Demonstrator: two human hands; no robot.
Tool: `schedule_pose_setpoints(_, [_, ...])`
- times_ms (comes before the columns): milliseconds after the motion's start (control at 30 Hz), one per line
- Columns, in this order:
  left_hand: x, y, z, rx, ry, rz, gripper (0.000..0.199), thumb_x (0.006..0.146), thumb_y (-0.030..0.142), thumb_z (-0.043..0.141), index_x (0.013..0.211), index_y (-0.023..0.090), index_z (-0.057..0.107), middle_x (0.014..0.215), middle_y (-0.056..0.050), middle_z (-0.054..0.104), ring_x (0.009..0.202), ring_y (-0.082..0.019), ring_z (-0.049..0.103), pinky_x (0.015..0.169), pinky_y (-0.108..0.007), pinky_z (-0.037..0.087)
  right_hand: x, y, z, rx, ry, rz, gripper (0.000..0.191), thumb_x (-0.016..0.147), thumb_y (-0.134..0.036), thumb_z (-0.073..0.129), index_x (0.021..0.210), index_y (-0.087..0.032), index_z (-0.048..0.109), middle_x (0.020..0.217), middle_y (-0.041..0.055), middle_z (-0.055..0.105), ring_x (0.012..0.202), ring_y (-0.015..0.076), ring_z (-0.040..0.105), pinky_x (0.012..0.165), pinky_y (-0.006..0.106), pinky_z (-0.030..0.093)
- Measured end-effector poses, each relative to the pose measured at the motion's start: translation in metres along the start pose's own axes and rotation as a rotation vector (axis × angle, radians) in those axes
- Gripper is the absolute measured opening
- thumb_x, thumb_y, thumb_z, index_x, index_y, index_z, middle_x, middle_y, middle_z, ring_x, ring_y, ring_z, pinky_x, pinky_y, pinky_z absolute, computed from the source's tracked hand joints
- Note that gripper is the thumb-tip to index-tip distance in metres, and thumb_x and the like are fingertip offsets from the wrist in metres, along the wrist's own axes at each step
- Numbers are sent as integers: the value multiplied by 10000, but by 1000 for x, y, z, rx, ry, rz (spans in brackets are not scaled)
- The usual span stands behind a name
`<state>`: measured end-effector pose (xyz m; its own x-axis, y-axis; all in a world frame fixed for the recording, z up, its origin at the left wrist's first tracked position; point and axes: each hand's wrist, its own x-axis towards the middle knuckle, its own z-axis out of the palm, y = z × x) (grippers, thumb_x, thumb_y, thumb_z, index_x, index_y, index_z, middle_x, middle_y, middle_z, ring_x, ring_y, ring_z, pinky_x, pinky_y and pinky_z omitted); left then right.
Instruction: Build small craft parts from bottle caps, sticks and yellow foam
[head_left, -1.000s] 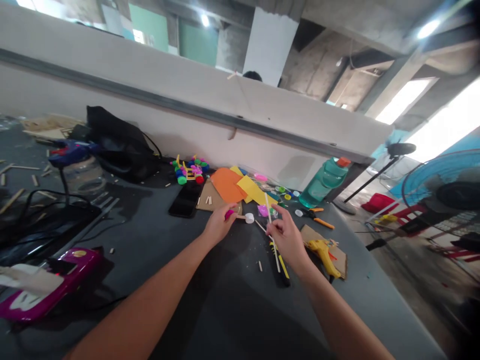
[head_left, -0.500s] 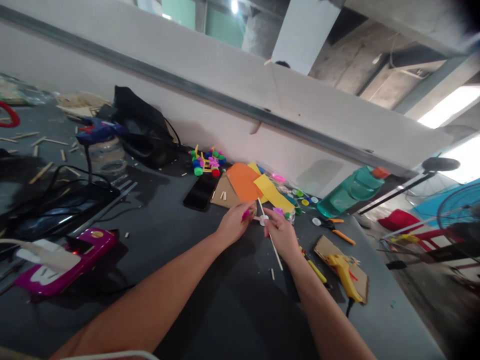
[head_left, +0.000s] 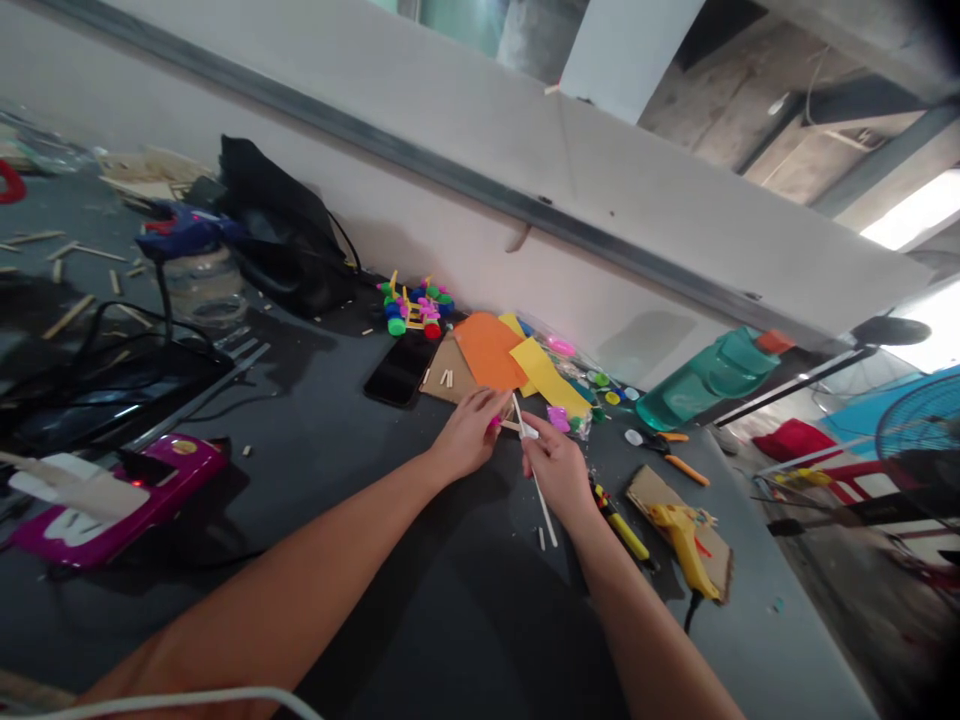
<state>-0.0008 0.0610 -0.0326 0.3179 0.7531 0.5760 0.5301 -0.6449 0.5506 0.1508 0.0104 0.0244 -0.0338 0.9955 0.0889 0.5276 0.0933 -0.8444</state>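
Over the dark table, my left hand (head_left: 466,436) has its fingers closed on a small assembly, mostly hidden, with a bright pink part (head_left: 495,423) and a light wooden strip (head_left: 511,427) showing. Close beside it, my right hand (head_left: 556,465) pinches a thin white stick (head_left: 545,512) that slants down past the palm. A small white round piece (head_left: 530,432) sits at its fingertips, next to the strip's end; whether they touch I cannot tell. Just behind the hands lie an orange paper (head_left: 491,352), yellow paper strips (head_left: 551,377) and a cardboard piece (head_left: 448,372).
A yellow glue gun (head_left: 686,545) rests on cardboard at right, near orange-handled pliers (head_left: 684,466) and a yellow-handled tool (head_left: 628,533). A teal bottle (head_left: 701,378) stands behind. Toy cars (head_left: 414,308), a phone (head_left: 403,370) and a magenta power strip (head_left: 180,475) are left.
The camera view has shifted slightly. My left fingers now cover more of the pink part, and my right fingers cover more of the white round piece. The white stick stays in my right hand.
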Motion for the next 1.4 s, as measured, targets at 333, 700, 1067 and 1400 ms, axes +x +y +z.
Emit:
schedule_pose_setpoints(333, [1, -2, 1, 17, -25, -45, 569, 785, 63, 443, 1344, 146, 387, 1297, -139, 468, 1243, -256, 356, 1041, -447, 333, 2, -4, 4, 26, 18, -17, 491, 789, -299, 466, 1226, -90, 541, 469, -62, 500, 444, 116, 474, 485, 221, 387])
schedule_pose_setpoints(700, [1, -1, 1, 17, -30, -62, 579, 776, 83, 449, 1341, 193, 387, 1297, -122, 479, 1239, -268, 358, 1025, -477, 340, 2, -3, 7, 26, 15, -21, 479, 793, -294, 466, 1225, -99, 537, 476, -54, 507, 450, 118, 477, 474, 220, 389])
schedule_pose_setpoints(1067, [0, -3, 0, 12, -27, -61, 606, 744, 51, 449, 1335, 181, 407, 1277, -123, 484, 1221, -265, 369, 1021, -483, 341, 1, -2, 8, 7, 14, -35, 458, 802, -303, 477, 1216, -117, 547, 474, -49, 520, 451, 130, 488, 490, 232, 397])
schedule_pose_setpoints(1400, [0, -3, 0, -8, -16, -49, 599, 747, 61, 448, 1327, 206, 410, 1276, -106, 492, 1218, -261, 375, 1012, -490, 346, 1, 4, 9, -46, 19, -60, 444, 820, -328, 470, 1215, -136, 537, 485, -47, 543, 464, 143, 521, 513, 248, 410])
